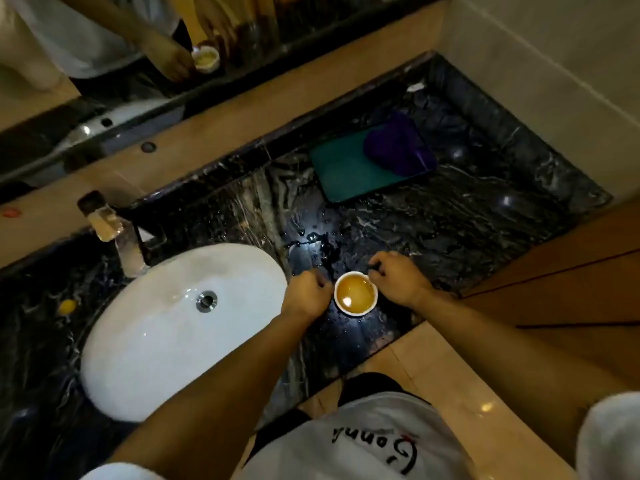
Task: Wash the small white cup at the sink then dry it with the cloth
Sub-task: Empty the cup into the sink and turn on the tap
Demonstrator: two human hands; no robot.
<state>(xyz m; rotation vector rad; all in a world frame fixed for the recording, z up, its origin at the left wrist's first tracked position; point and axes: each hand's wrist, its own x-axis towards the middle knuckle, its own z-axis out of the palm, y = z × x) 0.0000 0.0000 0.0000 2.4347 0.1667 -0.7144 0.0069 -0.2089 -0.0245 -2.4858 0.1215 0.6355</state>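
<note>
Small white cup [356, 293] stood upright on dark bench [485, 216], just right of sink [156, 341], holding amber liquid. Left hand [306, 295] sat left of cup, right hand [398, 279] right of it, cup between, both about equally near. Fingers curled on both; contact with rim possibly there, cannot tell. Purple cloth [398, 147] lay far right on green tray [343, 168], well apart. Sink lay leftward, so left hand's side.

A: What lies between the cup [356, 293] and the sink [166, 327]?
B: Only the left hand [306, 293]; bare wet counter [467, 230] runs back to the tray [341, 168]; the tap [130, 251] overhangs the basin's far rim.
</note>
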